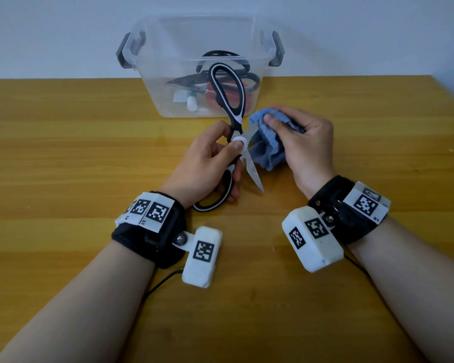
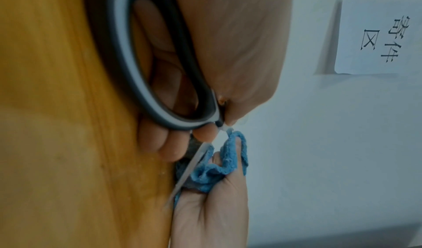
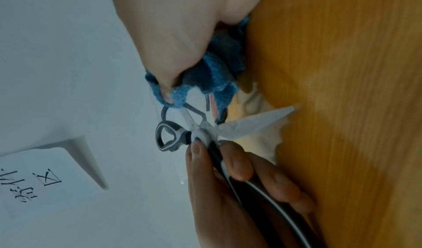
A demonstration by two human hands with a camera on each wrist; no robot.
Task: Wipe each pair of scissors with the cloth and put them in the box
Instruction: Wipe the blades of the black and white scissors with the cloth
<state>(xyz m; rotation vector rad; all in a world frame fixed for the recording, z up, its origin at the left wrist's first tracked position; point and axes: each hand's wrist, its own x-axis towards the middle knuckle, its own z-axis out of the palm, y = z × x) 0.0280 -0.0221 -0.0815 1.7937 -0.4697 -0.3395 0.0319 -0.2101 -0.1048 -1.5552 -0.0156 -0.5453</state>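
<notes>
Left hand (image 1: 207,158) clamped around opened scissors (image 1: 236,142), right hand (image 1: 307,145) pinching cloth (image 1: 266,150) around one blade.

Soft even light, dim blurred wrist views, wide-angle edges.

Blue cloth (image 1: 269,142) hides 1 blade of the open scissors (image 1: 231,127)

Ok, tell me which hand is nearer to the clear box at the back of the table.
Right. The right hand, gripping the blue cloth, sits just in front of the clear box. The left hand, holding the open scissors, is lower and farther from it.
</notes>
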